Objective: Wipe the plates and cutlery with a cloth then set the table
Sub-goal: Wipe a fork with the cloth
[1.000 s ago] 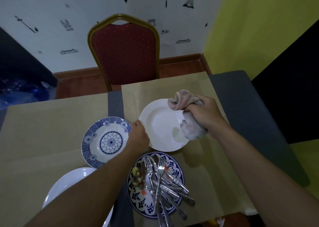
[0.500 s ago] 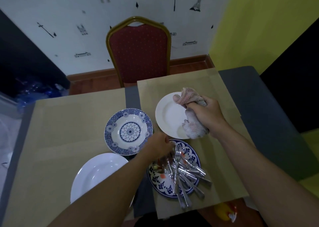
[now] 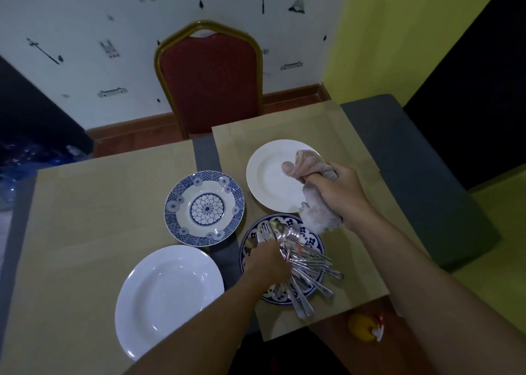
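Gathering of the cutlery is noted: the left grip is closed round the bunch near the heads, with the handles fanned away to its right and toward the person. The bunch is lying on a dark patterned plate directly beneath that grip. The right grip is clenched round a bunched pink cloth, one end sticking out beyond the knuckles, the other hanging below the fist. It is held over the near right edge of a small white plate, and contact with the plate cannot be made out. Left of and beyond the left grip a blue-patterned plate is set, and nearer the person a large white plate; all four are resting on the paper-covered desk. Progress is judged early to middling: the plates are spread out and may be wiped, though that cannot be confirmed, and the cutlery appears next for the cloth. No place is laid yet, so the setting of the desk is left whole.
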`<state>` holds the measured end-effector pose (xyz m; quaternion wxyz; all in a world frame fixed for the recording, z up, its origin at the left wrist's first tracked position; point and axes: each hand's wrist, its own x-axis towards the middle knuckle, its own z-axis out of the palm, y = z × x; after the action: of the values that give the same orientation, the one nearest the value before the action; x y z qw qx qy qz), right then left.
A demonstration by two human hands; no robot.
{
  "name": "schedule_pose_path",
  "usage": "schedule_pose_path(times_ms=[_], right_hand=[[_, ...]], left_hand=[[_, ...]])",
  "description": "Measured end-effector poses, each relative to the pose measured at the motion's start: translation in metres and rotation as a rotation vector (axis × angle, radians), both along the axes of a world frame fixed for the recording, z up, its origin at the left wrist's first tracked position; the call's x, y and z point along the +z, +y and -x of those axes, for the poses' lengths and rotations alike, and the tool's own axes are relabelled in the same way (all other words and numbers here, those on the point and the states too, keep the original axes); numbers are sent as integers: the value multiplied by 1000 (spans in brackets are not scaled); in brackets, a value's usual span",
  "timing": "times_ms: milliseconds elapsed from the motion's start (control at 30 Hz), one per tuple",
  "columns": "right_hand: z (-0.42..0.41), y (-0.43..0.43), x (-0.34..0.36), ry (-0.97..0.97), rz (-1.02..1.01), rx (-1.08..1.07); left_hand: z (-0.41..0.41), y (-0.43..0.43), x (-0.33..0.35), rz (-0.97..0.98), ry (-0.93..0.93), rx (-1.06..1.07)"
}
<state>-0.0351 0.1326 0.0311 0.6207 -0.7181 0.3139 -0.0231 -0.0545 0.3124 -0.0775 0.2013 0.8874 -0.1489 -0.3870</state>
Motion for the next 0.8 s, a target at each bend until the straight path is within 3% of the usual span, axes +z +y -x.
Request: schedule_pose_path(times_ms=[233,533,700,800], right_hand=[[7,-3,0,19,-14,-28],[7,5,16,17,-11,-38],[9,24,34,-87,-154,-68],[12,37,39,-177,-115,0]], left_hand=[[-1,12,1,158,133,-17],[-21,32,48,565,277,344],[-46,38,83,712,106,469],[-59,40,102,754,28,518]])
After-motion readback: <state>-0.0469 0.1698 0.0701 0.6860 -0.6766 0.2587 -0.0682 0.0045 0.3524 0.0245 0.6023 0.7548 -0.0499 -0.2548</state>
